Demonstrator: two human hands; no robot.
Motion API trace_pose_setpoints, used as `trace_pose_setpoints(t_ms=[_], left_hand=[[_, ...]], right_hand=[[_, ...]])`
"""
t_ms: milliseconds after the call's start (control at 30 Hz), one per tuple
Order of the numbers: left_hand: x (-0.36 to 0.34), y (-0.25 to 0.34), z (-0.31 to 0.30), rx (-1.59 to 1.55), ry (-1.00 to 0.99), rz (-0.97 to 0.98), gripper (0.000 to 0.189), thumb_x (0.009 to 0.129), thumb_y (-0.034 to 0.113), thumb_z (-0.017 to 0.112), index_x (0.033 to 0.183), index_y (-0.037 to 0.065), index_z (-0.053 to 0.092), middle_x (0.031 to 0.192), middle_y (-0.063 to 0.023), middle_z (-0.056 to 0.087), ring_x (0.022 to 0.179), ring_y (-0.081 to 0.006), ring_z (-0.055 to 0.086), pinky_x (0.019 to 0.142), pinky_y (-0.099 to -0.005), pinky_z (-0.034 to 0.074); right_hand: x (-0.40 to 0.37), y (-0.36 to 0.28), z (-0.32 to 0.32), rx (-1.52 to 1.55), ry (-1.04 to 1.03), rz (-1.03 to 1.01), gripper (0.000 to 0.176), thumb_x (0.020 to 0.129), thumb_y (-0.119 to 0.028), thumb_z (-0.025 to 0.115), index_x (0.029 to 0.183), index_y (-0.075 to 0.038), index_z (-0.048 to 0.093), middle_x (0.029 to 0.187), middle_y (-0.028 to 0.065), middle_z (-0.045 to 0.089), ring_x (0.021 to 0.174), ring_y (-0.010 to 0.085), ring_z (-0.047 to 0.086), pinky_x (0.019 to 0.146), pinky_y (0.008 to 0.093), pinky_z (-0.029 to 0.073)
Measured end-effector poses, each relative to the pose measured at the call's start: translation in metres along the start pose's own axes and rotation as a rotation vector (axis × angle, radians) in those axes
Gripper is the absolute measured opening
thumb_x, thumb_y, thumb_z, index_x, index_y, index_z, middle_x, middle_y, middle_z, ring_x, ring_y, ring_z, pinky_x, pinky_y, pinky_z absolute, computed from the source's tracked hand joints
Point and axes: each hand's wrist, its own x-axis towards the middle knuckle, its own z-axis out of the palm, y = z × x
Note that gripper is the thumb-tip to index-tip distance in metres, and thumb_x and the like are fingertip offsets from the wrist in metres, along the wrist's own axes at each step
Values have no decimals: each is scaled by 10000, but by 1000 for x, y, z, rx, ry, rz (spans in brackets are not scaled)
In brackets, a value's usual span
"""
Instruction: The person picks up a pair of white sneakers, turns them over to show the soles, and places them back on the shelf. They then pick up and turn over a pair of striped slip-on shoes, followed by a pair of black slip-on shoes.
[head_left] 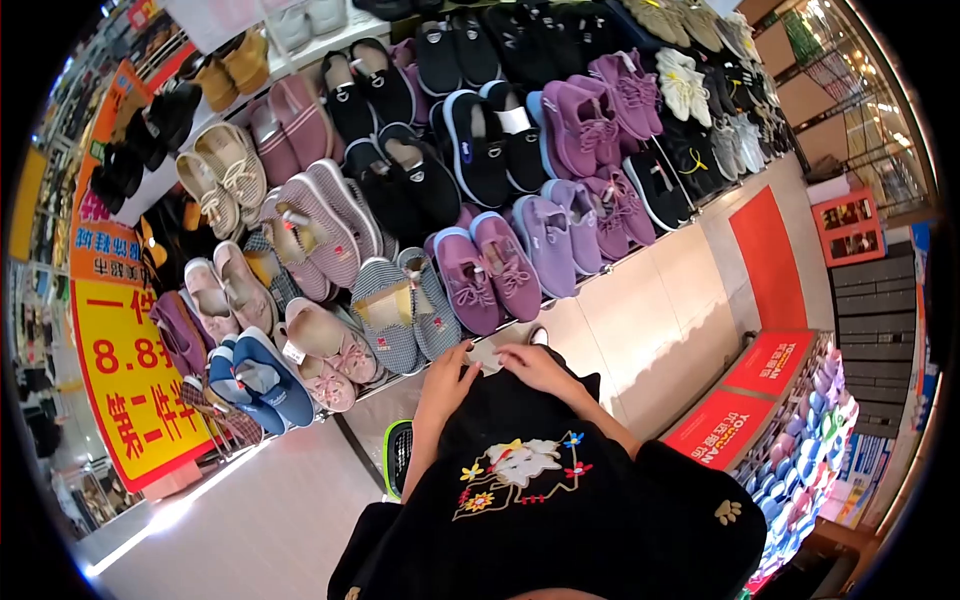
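Note:
My left hand [451, 377] is at the edge of the shoe rack, close to a grey checkered pair [385, 312]; its fingers are spread and nothing shows in them. Over the front of my black shirt [500, 400] is my right hand [533, 366], its fingers apart and holding nothing visible. Purple lace-up shoes [480, 275] lie on the rack just beyond both hands. Lavender shoes [545, 240] sit beside them to the right, and pink shoes with bows [325, 350] are to the left.
Rows of black shoes [405, 175] fill the rack further back. A yellow sale sign [135, 380] stands at the left. Red boards [735, 400] top another display at the right. A green-rimmed item [397, 455] is below my left forearm. Tiled floor [640, 320] runs between the displays.

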Motion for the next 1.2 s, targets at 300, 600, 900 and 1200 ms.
trace_pose_setpoints(t_ms=[300,600,900,1200], left_hand=[[-23,19,52,256,25,-24,441,895,283,600,1226,-1,531,1089,-211,606,988,-390,580,855,-440,459],[13,134,186,319,-205,152,472,907,338,571,1244,11,517,1083,-207,604,953,-382,592,827,-444,473],[6,186,283,377,-380,79,458,934,362,516,1252,33,514,1077,-193,601,959,-362,593,832,-436,468],[41,212,309,445,-462,134,480,929,376,527,1272,41,509,1109,-189,595,995,-368,583,870,-437,464]], right_hand=[[-18,35,-50,-207,-167,-70,332,886,-168,560,1188,-29,561,947,168,661,900,307,646,805,368,498],[-104,149,-181,-242,151,-17,331,908,-206,558,1188,-30,578,984,155,669,878,299,654,780,367,510],[-188,235,-290,-267,184,215,299,900,-233,571,1141,-57,596,976,158,667,903,317,645,787,380,505],[-195,244,-305,-111,306,179,266,910,-249,553,1069,-46,618,983,169,671,919,337,639,805,401,496]])
